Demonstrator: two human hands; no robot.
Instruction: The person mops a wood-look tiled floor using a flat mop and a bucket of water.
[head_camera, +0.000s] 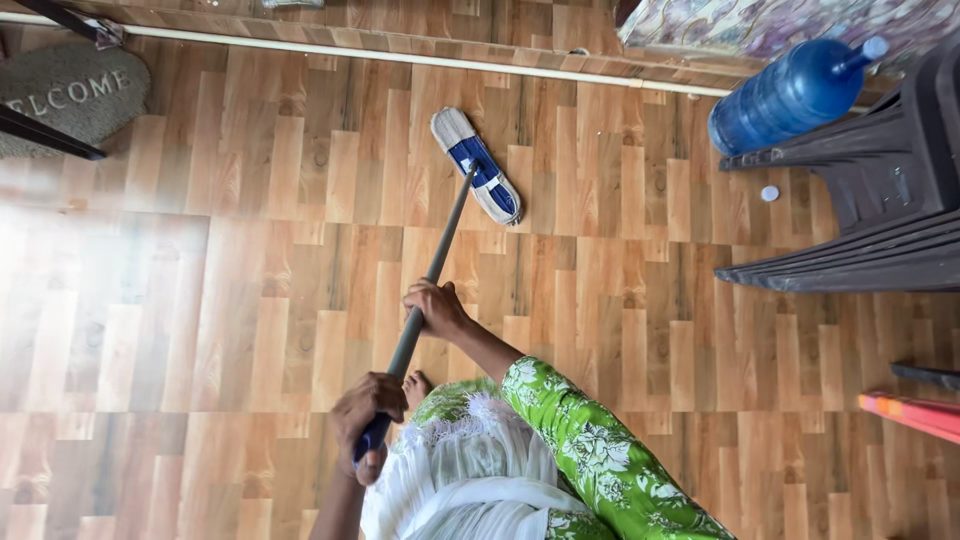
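Grey mop handle (432, 268) gripped by both fists — right hand (436, 309) ahead, left hand (364, 412) behind; mop head (476, 165) flat on wood floor (250, 300).

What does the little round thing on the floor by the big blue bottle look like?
Find the big blue water bottle lying at the top right, on the dark plastic chairs. Just below it, on the wood-plank floor, sits a small bottle cap. It is the only tiny, pale, round thing there.
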